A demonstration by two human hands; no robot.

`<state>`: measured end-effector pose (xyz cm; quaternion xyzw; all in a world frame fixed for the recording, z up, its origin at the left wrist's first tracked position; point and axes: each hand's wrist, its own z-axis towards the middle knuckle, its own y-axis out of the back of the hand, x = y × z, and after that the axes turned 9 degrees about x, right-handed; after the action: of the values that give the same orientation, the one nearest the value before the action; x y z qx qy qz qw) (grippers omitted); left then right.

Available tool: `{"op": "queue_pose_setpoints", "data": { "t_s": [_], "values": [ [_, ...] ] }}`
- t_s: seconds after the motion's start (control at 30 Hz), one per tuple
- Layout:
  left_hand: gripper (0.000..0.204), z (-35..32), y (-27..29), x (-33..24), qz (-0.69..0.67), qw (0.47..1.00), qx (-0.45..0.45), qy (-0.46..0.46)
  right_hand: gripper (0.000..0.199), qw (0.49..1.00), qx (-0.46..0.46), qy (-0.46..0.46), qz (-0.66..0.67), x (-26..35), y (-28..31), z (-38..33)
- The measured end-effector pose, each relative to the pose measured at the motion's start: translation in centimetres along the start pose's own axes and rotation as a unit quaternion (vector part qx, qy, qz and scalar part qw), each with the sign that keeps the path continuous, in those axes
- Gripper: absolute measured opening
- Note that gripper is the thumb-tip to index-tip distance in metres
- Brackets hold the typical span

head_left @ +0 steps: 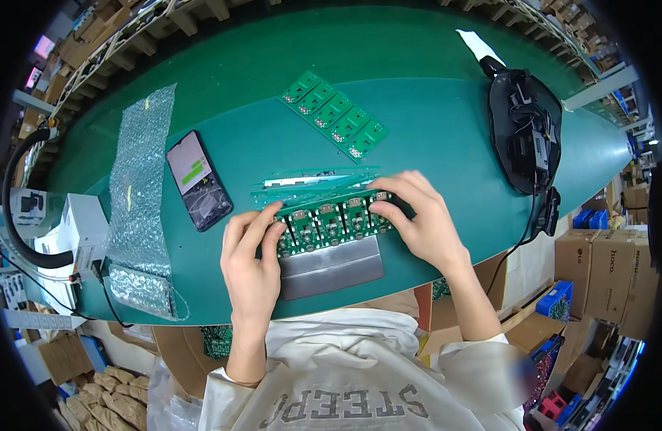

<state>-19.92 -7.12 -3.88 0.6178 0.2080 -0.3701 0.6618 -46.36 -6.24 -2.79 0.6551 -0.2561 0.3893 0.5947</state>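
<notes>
Left hand (pixel 252 258) and right hand (pixel 422 223) are clamped, thumb against fingers, on opposite ends of a long green circuit-board panel (pixel 332 224) studded with components, held at the near middle of a green work surface (pixel 435 126). Just beyond it, the way is crowded by a loose heap of thin green strips (pixel 295 184); on the near side, a flat grey metallic slab (pixel 334 269) is placed, contact being impossible to tell. Farther out, a green sheet of five joined boards (pixel 333 115) is laid aslant. Leftward, room is bounded by a black smartphone (pixel 199 179) and clear bubble wrap (pixel 138 179); rightward, more room is left before a black device with cables (pixel 525 136). The near table edge is crossed by both forearms. The panel's long axis is set left to right, its right end angled slightly away from the body.
</notes>
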Motion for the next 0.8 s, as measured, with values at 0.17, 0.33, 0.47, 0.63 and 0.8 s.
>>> {"op": "queue_pose_setpoints", "data": {
  "t_s": [0.17,0.33,0.47,0.63,0.8],
  "values": [
    [0.024,0.6,-0.4,-0.3,0.065,0.998,0.017,0.002,0.022,0.990,-0.080,0.039,-0.112,-0.9,-1.6,0.6],
    [0.022,-0.5,0.7,-0.1,0.044,0.998,0.031,-0.026,0.018,0.997,-0.057,-0.021,0.039,-0.3,-0.9,-0.8],
    [0.018,-0.6,1.1,-0.3,0.055,0.996,0.052,-0.054,0.012,0.998,-0.046,0.020,-0.035,-0.7,-0.7,-1.5],
    [0.012,-0.3,0.7,0.0,0.039,0.996,0.061,-0.060,0.007,0.996,-0.050,0.026,-0.075,0.1,-1.0,-1.3],
    [0.012,0.0,0.7,0.5,0.013,0.997,0.062,-0.053,0.012,0.984,-0.019,0.108,-0.138,0.6,-2.0,0.1]
  ]
}}
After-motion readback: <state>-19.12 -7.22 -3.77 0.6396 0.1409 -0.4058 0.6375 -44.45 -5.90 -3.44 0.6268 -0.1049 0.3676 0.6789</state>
